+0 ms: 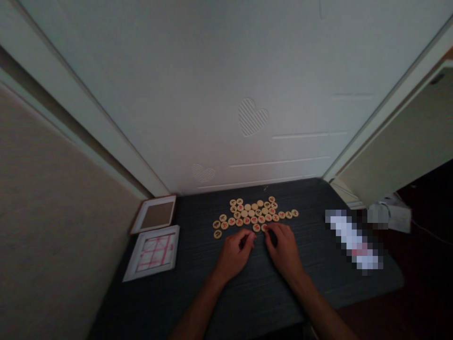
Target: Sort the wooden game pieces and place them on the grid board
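Note:
Round wooden xiangqi pieces [247, 220] lie flat in the middle of the dark table, most of them touching in rows. Some carry red characters, some black, and several show a plain face. My left hand [233, 252] rests just in front of the rows, its thumb and fingers curled together; whether anything is between them is hidden. To its right, my right hand [285, 245] has bent fingers, with the fingertips at a xiangqi piece [264, 228] in the front row. Beside that piece lies another red-marked piece [256, 227], between the two hands.
On the left of the table [198, 283] lie an open box half with a brown inside [157, 215] and a white-framed box part with a red grid [155, 252]. A blurred-out pale object [354, 241] lies at the right. A white panel with hearts [212, 94] stands behind.

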Available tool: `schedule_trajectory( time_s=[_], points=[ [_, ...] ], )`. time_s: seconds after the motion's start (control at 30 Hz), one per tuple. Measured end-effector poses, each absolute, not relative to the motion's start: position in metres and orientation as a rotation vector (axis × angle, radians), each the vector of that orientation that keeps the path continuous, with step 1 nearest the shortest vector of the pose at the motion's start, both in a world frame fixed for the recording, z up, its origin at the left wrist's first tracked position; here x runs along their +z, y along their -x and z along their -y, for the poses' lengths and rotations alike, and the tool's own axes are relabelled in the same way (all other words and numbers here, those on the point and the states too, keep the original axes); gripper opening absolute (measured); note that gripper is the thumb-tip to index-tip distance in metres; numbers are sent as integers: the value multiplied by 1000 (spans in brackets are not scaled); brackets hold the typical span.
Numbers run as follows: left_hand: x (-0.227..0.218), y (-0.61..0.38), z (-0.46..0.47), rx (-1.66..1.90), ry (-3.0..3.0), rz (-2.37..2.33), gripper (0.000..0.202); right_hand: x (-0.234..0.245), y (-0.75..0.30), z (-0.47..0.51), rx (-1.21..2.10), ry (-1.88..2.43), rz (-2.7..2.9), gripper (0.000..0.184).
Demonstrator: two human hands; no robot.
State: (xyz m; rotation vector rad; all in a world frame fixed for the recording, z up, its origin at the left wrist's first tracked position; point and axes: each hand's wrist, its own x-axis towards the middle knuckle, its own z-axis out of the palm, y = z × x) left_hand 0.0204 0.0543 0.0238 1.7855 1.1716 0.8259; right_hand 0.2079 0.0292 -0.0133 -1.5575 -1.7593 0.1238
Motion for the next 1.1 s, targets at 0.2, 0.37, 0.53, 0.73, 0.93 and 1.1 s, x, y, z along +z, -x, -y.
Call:
schedule_trajectory(
  time_s=[0.2, 0.37, 0.53, 0.73, 0.93, 1.1],
  points=[
    [21, -21, -54, 844, -1788, -1190, 32, -18, -210, -30, 139, 1560, 1754, 14],
    [21, -21, -53, 855, -1790, -1207, 33, -18, -211, -30, 140, 1553, 1753, 14],
    [20, -23, -53, 859, -1784, -1227, 33, -14, -210, -30, 159, 1524, 1684, 15],
    [29, -21, -53, 886, -1824, -1220, 34, -10, -212, -27, 229, 1479, 1595, 18],
    [56, 3, -93, 909, -1993, -1320, 28, -9, -214, -22, 311, 1472, 1520, 19],
    [58, 23, -155, 772, -2131, -1377, 20, -7, -215, -22, 343, 1467, 1496, 21]
  ],
)
